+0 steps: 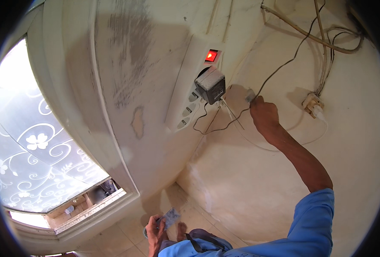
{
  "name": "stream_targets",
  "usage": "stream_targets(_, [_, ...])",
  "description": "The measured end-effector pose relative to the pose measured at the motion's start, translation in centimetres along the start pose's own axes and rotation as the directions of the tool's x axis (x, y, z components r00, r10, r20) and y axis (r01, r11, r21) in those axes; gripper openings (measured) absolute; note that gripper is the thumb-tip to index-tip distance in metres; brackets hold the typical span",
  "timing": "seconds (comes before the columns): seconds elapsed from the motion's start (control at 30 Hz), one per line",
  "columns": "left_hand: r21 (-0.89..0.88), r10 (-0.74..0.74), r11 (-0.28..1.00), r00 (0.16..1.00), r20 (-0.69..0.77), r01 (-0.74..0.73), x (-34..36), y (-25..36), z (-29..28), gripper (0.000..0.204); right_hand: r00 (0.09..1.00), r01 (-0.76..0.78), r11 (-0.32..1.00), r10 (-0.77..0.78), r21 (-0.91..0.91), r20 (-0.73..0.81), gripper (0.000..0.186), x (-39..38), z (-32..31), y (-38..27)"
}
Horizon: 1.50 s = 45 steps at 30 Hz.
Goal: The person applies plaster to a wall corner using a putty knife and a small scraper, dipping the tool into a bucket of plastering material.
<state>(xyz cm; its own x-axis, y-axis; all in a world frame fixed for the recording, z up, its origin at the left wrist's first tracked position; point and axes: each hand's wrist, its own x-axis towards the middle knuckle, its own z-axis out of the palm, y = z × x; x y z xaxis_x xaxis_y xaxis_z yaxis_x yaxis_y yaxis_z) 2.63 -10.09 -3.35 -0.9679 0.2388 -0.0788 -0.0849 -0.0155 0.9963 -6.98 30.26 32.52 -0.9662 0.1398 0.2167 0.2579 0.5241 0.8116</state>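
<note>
Scuffed, pale walls (241,184) meet in a corner beside a patterned window (40,141), with a white power strip (176,103) mounted there and a black adapter (211,85) plugged into it. The right hand (265,115) is closed, fingertips pinching a small grey piece (250,95) against the wall beside the black cable (284,64); whether it grips the cable too cannot be told. Low down, the left hand (155,231) curls around a crumpled grey-blue sheet (170,218), probably light, limp and best taken by an edge.
</note>
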Motion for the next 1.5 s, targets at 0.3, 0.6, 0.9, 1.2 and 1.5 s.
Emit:
stream_targets(0.3, [-0.043, -0.058, 0.997, 0.998, 0.002, 0.058, 0.5, -0.7, -1.4, 0.014, 0.888, -0.177, 0.841, 0.360, 0.511, -0.285, 0.047, 1.7, 3.6, -1.4])
stream_targets(0.6, [-0.074, -0.082, 0.994, 0.994, -0.071, 0.076, 0.3, 0.1, -1.7, 0.013, 0.954, -0.106, 0.892, 0.216, 0.439, -0.209, 0.045, 1.6, 5.8, -5.4])
stream_targets(0.9, [-0.040, -0.062, 0.997, 0.997, -0.053, 0.060, 0.9, -0.8, -1.8, 0.013, 0.984, -0.006, 0.912, 0.077, 0.411, -0.158, 0.040, -1.1, 3.7, -4.9])
stream_targets(1.2, [-0.027, -0.043, 0.999, 0.998, -0.054, 0.042, 1.0, -1.0, -1.7, 0.013, 0.958, -0.114, 0.938, 0.191, 0.328, -0.215, 0.043, 1.7, 4.8, -2.7])
stream_targets(1.5, [-0.069, -0.075, 0.995, 0.995, -0.071, 0.070, 0.7, -0.6, -1.5, 0.013, 0.996, -0.033, 0.923, 0.063, 0.384, -0.067, 0.025, -1.1, 1.8, -1.9])
